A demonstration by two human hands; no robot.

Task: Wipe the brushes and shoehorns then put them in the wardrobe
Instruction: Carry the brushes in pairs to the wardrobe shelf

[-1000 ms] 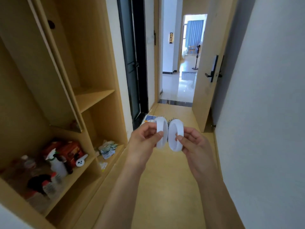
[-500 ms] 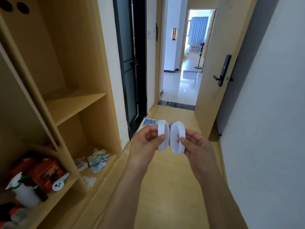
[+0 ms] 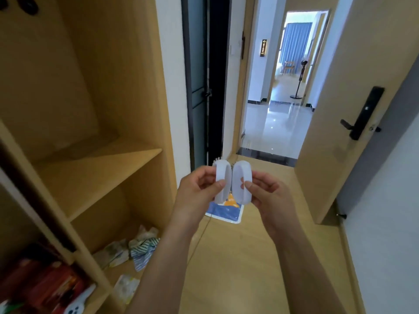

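Setting: narrow hallway with a pale wood floor (image 3: 260, 257), an open wooden door (image 3: 353, 91) with a black lever lock (image 3: 362, 114) on the right, and a glossy tiled room beyond.
Wardrobe: open light-wood wardrobe (image 3: 95, 91) on the left; its middle shelf (image 3: 90, 177) is bare wood.
Lower shelf: crumpled packets and a striped cloth (image 3: 142, 248) lie here, with red boxes (image 3: 45, 284) further left.
Left hand: left hand (image 3: 195, 191) pinches one white oval brush (image 3: 222, 180), thumb across its face, bristles peeking at the top.
Right hand: right hand (image 3: 269, 196) pinches a second white oval brush (image 3: 242, 181) the same way.
Brushes: held upright in mid-air, side by side and just touching, right of the wardrobe.
Floor: a blue and orange card (image 3: 226, 210) lies beneath the hands.
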